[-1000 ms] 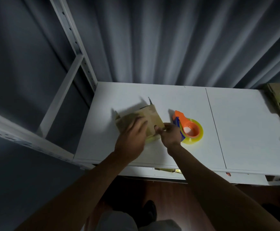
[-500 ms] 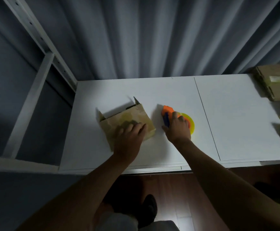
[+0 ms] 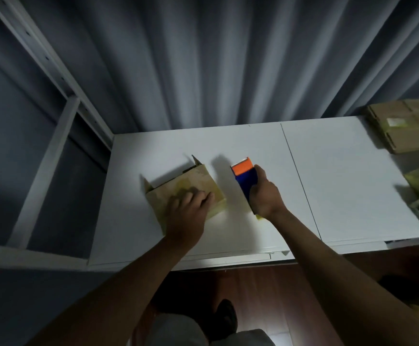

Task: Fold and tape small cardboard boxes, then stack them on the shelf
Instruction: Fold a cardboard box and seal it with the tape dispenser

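Head view: we are working at the white shelf board [image 3: 340, 176], with one small cardboard box [image 3: 178, 186] lying left of centre on it. Our left hand [image 3: 188, 211] is resting flat on the box's near top panel, fingers straight and spread, pressing the folded flaps down. Two flaps at the far end of the box are standing up, unfolded. Our right hand [image 3: 266, 198] is gripping the tape dispenser [image 3: 246, 176], fingers and thumb curled round its blue body, with the orange head pointing away from us. The dispenser is sitting just beside the box, apart from it; whether it is lifted off the board we cannot tell.

For the taping step, we judge the following to matter:
- We are keeping the left palm pressing so the flaps stay closed, with the seam left clear.
- We are bringing the dispenser's orange head to the seam's end and drawing it along in one straight pass.

A stack of flat cardboard [image 3: 408, 126] is lying at the far right of the board, well apart from the work.
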